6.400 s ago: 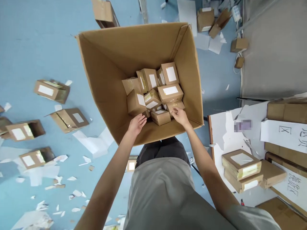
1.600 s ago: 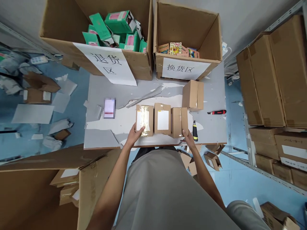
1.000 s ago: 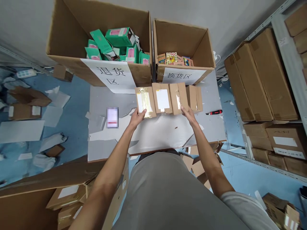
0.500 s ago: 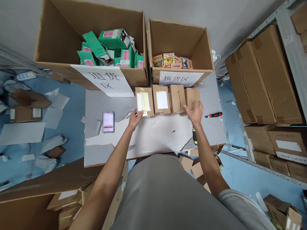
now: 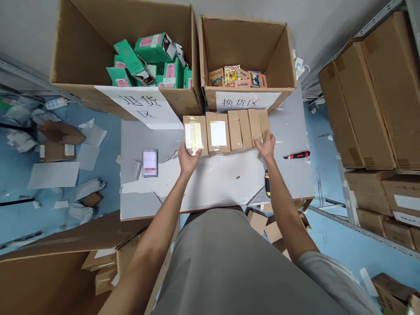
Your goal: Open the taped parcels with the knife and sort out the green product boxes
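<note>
- Four small boxes (image 5: pixel 234 131) stand in a close row on the bench (image 5: pixel 210 183), just before the right large carton (image 5: pixel 243 41).
- Our left grip (image 5: pixel 189 162) curls at the leftmost box (image 5: pixel 201 138), touching; firmly holding or not, we cannot tell.
- Our right grip (image 5: pixel 265 146) touches the rightmost box (image 5: pixel 256 124); closed or not, we cannot tell.

– What's lined up on the table (image 5: pixel 292 183)?
– Four small brown cardboard boxes (image 5: pixel 218 151), closed, side by side in a row.
– Any labels?
– The leftmost box (image 5: pixel 195 134) has shiny tape over its white label. The second box (image 5: pixel 218 132) has a white label too. The third box (image 5: pixel 238 129) and the rightmost box (image 5: pixel 257 124) have plain tops, each seamed lengthwise.
</note>
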`<state>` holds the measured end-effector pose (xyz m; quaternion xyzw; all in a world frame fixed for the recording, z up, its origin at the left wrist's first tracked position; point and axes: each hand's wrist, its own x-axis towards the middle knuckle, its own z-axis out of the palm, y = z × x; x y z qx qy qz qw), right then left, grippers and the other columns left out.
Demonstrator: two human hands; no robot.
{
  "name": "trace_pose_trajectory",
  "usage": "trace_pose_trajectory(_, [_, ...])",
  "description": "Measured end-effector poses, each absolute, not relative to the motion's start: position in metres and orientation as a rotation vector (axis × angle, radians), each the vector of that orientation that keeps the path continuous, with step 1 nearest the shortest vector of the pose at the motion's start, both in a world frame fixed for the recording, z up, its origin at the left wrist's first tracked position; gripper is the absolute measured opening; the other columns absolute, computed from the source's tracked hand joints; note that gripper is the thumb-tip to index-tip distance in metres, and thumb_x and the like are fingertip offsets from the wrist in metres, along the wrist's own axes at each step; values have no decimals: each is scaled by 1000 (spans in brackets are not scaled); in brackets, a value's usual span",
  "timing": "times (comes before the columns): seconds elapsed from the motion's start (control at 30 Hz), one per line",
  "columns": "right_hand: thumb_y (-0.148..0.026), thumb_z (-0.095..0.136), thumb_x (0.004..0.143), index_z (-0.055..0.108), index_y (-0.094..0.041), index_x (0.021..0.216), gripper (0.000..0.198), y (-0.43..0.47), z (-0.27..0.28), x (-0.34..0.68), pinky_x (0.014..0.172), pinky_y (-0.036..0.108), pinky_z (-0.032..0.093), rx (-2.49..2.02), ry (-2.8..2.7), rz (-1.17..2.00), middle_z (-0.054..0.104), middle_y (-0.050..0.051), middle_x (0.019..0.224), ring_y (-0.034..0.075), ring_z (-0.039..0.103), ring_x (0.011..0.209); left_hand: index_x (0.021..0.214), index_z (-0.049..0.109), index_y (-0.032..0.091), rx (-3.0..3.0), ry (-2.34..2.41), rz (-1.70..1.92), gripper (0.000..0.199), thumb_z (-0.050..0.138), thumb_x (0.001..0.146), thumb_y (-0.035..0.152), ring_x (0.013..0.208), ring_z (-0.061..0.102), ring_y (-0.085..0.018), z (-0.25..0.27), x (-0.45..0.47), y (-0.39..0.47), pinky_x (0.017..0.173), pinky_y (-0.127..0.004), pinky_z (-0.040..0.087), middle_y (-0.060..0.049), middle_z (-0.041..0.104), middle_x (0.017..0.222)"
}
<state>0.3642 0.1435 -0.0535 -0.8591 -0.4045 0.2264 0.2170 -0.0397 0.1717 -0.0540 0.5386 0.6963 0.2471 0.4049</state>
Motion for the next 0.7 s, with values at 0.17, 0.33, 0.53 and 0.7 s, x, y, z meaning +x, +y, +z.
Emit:
trace_pose_trajectory(0.17, [-75, 72, 96, 46, -17, 174, 101, 131, -46, 357, 138, 83, 23, -2381, -1139, 573, 31, 30, 188, 51, 21, 178, 183, 19, 9, 1420, 1914, 478, 151, 106, 64, 41, 180, 4, -61, -45, -2, 172, 143, -79, 13, -39, 8, 191])
trace_pose_trajectory(0.33, [-74, 63, 104, 49, -16, 173, 91, 97, -32, 325, 140, 77, 29, -2290, -1195, 478, 38, 30, 184, 48, 26, 177, 182, 16, 5, 1315, 2009, 513, 145, 98, 65, 26, 174, 22, -62, -38, 2, 180, 141, -78, 20, -41, 24, 182])
trace_pose_trajectory(0.53, [-65, 56, 112, 57, -19, 169, 73, 31, -21, 282, 143, 67, 34, -2084, -1350, 517, 45, 24, 182, 40, 35, 175, 182, 23, 0, 1377, 1987, 515, 136, 92, 68, 30, 167, 41, -53, -18, -53, 127, 143, -60, 32, -34, 46, 167])
trace_pose_trajectory(0.7, [-56, 60, 111, 61, -19, 167, 67, -28, -34, 255, 144, 62, 36, -1960, -1409, 711, 56, 23, 176, 38, 47, 170, 186, 25, 13, 1561, 1891, 544, 135, 88, 69, 35, 169, 38, -52, 0, -119, 27, 142, -63, 36, -26, 43, 176])
